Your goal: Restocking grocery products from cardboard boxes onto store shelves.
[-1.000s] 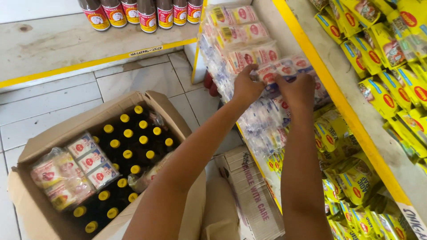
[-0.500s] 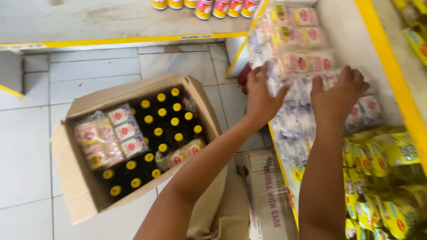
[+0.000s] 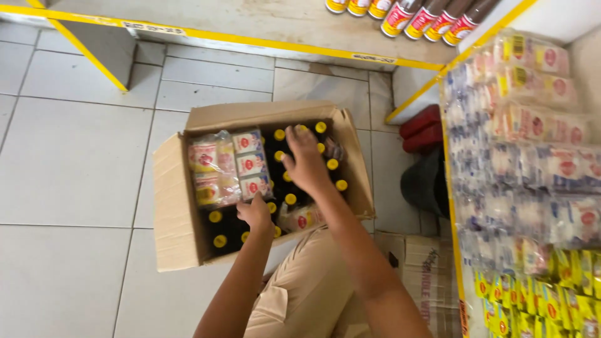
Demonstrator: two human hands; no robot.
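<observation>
Both hands are down over the open cardboard box (image 3: 178, 206) on the tiled floor (image 3: 75, 163). The left hand (image 3: 255, 214) sits at the lower edge of a clear multipack of small packets (image 3: 228, 166) that lies flat on top of the load in the box's left half; its fingers curl down against the pack's near corner, though from here I cannot tell whether they have actually closed on it. The right hand (image 3: 307, 161) hovers over the middle of the box, palm down, fingers loosely spread and empty, just above the dark bottles with yellow caps (image 3: 328, 164) that stand upright in rows and fill the box. A second, smaller packet bundle (image 3: 300, 218) lies among the caps at the box's near edge, just beside the left hand. The box flaps stand open on all sides. The person's tan trouser leg (image 3: 307, 294) is right below the box, touching its near side. To the right, a yellow-edged shelf (image 3: 452, 206) is stacked with clear packet bundles (image 3: 532, 156), with yellow packets (image 3: 538, 300) lower down. At the top, a row of red-labelled bottles (image 3: 426, 15) stands on another yellow-edged shelf. A flattened printed carton (image 3: 419, 275) lies by the person's knee.
</observation>
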